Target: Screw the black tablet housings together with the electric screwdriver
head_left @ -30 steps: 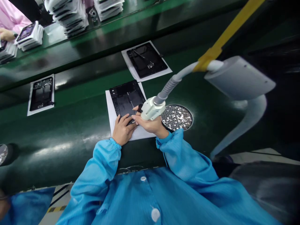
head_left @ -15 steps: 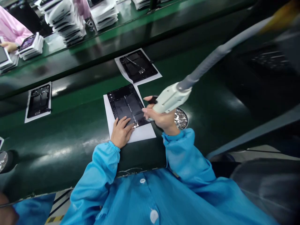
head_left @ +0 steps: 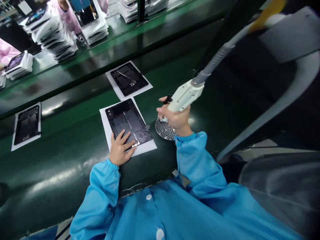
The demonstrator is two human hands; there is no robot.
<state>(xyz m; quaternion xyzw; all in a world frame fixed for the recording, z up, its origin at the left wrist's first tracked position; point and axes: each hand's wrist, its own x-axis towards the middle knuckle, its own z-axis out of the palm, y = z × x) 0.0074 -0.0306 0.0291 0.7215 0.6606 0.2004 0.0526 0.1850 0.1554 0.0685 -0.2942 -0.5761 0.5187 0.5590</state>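
Right hand [head_left: 180,121], centre right of the frame: the fingers are wrapped around a pale handheld tool [head_left: 185,96], raised off the bench. The tool's tip is largely hidden by the hand, so whether it carries anything cannot be told. A grey hose [head_left: 216,61] runs from its rear to the upper right; a pull or snag there could twist the tool in the grip. Just below the hand lies a round perforated dish [head_left: 163,130]; a dropped wrist could knock it and scatter any loose contents.

Left hand [head_left: 120,149], lower centre: the fingers are spread and laid on the black device housing [head_left: 119,119], grasping nothing. The housing lies at the centre of the frame on a white sheet [head_left: 104,120]. Sideways pressure could make sheet and housing slide together; a fingertip strays close to the metal part [head_left: 135,143] at the near edge and could shift or smudge it.

Farther out, a second housing [head_left: 125,83] lies just beyond, near enough to be bumped if the first is pushed upward.
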